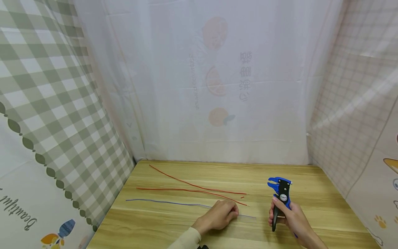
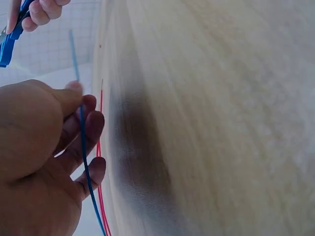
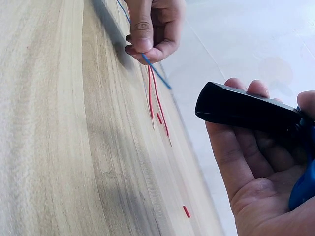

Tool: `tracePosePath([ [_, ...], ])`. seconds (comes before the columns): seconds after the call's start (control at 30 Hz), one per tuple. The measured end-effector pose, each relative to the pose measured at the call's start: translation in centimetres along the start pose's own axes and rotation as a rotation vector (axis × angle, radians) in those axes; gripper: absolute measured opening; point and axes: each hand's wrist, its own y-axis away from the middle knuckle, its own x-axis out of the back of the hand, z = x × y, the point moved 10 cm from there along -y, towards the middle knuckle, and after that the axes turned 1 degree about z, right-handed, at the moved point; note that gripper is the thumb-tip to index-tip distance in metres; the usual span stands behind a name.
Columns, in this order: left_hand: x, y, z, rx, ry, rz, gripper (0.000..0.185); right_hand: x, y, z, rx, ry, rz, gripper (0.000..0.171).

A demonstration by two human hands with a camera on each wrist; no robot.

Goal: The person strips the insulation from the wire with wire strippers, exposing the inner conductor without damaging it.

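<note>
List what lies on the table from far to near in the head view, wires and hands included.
Upper red wire → lower red wire → blue wire → left hand, pinching the blue wire. The right hand grips the wire stripper off to the right.

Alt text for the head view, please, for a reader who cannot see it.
A left hand pinches a thin blue wire lying on a light wooden table, while the right hand holds a blue-and-black wire stripper upright. Two long red wires lie beyond.
</note>
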Motion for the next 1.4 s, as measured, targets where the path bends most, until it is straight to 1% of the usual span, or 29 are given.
tracePosePath([
  [0.1,0.3,-0.2,-0.3,0.028,0.107,0.021,0.011,0.0,0.0,-0.1,0.004,0.000,-0.001,0.037],
  [0.2,0.6,-0.3,-0.5,0.048,0.181,0.050,0.012,-0.1,0.0,-0.1,0.004,0.000,0.000,0.036],
  [0.37,1.3,-0.4,-0.6,0.055,0.239,0.102,0.012,-0.1,0.0,-0.2,-0.001,0.007,-0.003,0.036],
  [0.53,2.3,-0.5,-0.4,0.032,0.264,0.157,0.010,-0.2,-0.1,-0.1,-0.016,0.017,-0.007,0.038],
  [0.67,3.0,-0.6,-0.2,0.019,0.299,0.176,0.007,-0.3,-0.1,0.0,-0.018,0.014,-0.005,0.037],
  [0.73,3.3,-0.6,-0.2,0.025,0.317,0.183,0.007,-0.4,-0.1,-0.1,-0.012,0.010,-0.005,0.036],
  [0.83,4.0,-0.6,0.0,0.023,0.322,0.209,0.006,-0.6,0.0,-0.2,0.002,0.005,-0.014,0.036],
  [0.97,4.9,-0.6,0.3,0.015,0.359,0.246,0.004,-1.0,0.1,-0.3,0.019,-0.004,-0.051,0.037],
  [1.1,5.6,-0.6,0.6,0.004,0.375,0.274,0.005,-1.3,0.2,-0.3,0.010,-0.017,-0.089,0.037],
  [1.27,6.3,-0.6,0.9,0.011,0.398,0.286,0.004,-1.6,0.2,-0.2,-0.015,-0.023,-0.136,0.037],
  [1.4,7.0,-0.6,1.1,0.009,0.401,0.302,0.005,-1.9,0.2,-0.5,-0.017,-0.021,-0.166,0.039],
])
